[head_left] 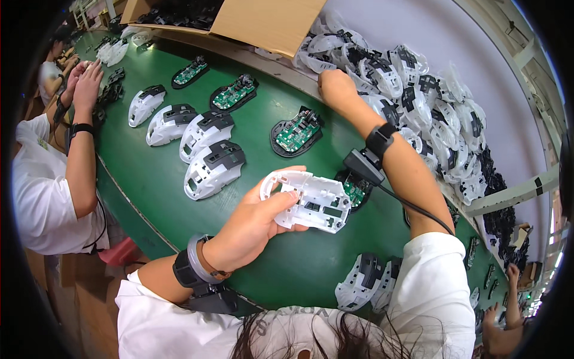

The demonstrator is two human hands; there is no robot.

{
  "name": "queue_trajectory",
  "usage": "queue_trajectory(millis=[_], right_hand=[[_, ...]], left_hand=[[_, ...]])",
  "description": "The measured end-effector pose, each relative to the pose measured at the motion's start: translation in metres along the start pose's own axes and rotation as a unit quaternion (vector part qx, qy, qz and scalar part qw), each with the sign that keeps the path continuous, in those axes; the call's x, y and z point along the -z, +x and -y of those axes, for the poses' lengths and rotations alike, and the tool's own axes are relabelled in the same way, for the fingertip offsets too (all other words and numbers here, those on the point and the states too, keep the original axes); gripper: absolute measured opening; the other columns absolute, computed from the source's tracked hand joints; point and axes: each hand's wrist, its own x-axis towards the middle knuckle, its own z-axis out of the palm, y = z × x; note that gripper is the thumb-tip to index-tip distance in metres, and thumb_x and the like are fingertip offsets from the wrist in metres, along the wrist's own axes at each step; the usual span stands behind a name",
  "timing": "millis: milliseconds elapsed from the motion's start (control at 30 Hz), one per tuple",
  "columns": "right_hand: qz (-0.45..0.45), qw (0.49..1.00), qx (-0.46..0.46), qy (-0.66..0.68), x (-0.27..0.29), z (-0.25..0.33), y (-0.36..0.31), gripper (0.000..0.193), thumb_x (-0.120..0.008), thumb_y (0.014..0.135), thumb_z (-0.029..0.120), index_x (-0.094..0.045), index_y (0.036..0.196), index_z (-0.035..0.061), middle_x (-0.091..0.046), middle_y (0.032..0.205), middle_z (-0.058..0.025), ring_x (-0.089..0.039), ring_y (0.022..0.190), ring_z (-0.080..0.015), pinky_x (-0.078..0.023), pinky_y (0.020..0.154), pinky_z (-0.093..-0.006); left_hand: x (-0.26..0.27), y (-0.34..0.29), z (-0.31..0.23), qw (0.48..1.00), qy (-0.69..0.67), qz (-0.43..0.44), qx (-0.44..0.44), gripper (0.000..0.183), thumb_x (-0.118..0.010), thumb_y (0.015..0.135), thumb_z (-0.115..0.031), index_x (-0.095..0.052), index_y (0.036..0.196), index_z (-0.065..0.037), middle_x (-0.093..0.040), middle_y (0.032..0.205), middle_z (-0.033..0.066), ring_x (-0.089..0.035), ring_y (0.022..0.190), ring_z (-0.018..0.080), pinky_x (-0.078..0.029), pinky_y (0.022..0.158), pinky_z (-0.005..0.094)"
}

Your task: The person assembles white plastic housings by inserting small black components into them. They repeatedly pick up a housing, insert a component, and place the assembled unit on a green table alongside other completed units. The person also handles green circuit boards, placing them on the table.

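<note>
My left hand point(254, 218) grips a white plastic mouse shell point(314, 200) over the green table, its hollow, ribbed inside turned up and my thumb laid across it. Beyond it my right hand point(338, 88) is stretched out to the near edge of a big heap of white and black mouse shells point(412, 90). Its fingers are curled down and mostly hidden, so what they hold does not show. A mouse base with a green circuit board point(296, 133) lies ahead of my left hand. Another base with a board point(355, 190) is partly covered by the held shell.
Several white and black shells point(215, 169) stand in a row at the left. Two more bases with boards point(234, 93) sit farther off. A cardboard box point(266, 24) is at the back. Two shells point(360, 281) lie near my right sleeve. A co-worker's arm point(84, 137) is at the left.
</note>
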Motion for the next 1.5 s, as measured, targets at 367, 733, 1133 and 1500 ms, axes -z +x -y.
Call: queue_trajectory(millis=[367,733,1133,1500], right_hand=[[-0.161,0.938,0.047,0.303,0.125,0.031,-0.148,0.012,-0.064,0.078,0.003,-0.067,0.09,0.0033,-0.064,0.088,-0.0108,-0.06,0.082,-0.0252,-0.048,0.072,-0.0333],[-0.128,0.943,0.176,0.252,0.121,0.079,-0.209,0.023,-0.072,0.065,0.003,-0.064,0.087,0.0021,-0.055,0.12,-0.0173,-0.052,0.111,-0.0352,-0.041,0.088,-0.0471],[-0.126,0.967,0.177,0.137,0.127,0.089,-0.216,0.021,-0.074,0.067,0.006,-0.066,0.087,0.0059,-0.056,0.125,-0.0156,-0.053,0.114,-0.0331,-0.04,0.091,-0.0472],[-0.112,0.974,0.156,0.118,0.133,0.101,-0.218,0.017,-0.07,0.067,0.009,-0.065,0.083,0.0071,-0.057,0.122,-0.0139,-0.056,0.111,-0.0313,-0.037,0.094,-0.0482]], left_hand=[[0.002,-0.005,-0.006,0.997,-0.067,0.02,-0.035,0.049,-0.044,0.095,-0.016,-0.027,0.141,-0.007,-0.048,0.128,0.0088,-0.054,0.108,0.0179,-0.049,0.089,0.0344],[-0.003,-0.002,0.003,0.985,0.051,-0.035,-0.159,0.051,-0.049,0.084,0.004,-0.037,0.133,-0.005,-0.056,0.112,0.0071,-0.055,0.099,0.0109,-0.048,0.086,0.0266],[-0.001,-0.007,0.002,0.965,0.145,-0.065,-0.209,0.045,-0.052,0.081,0.006,-0.046,0.124,-0.003,-0.056,0.106,0.0034,-0.053,0.091,0.0065,-0.046,0.079,0.0219],[0.005,-0.009,0.001,0.954,0.187,-0.037,-0.231,0.04,-0.051,0.079,0.004,-0.046,0.118,-0.004,-0.057,0.106,0.005,-0.056,0.095,0.0106,-0.048,0.084,0.0271]])
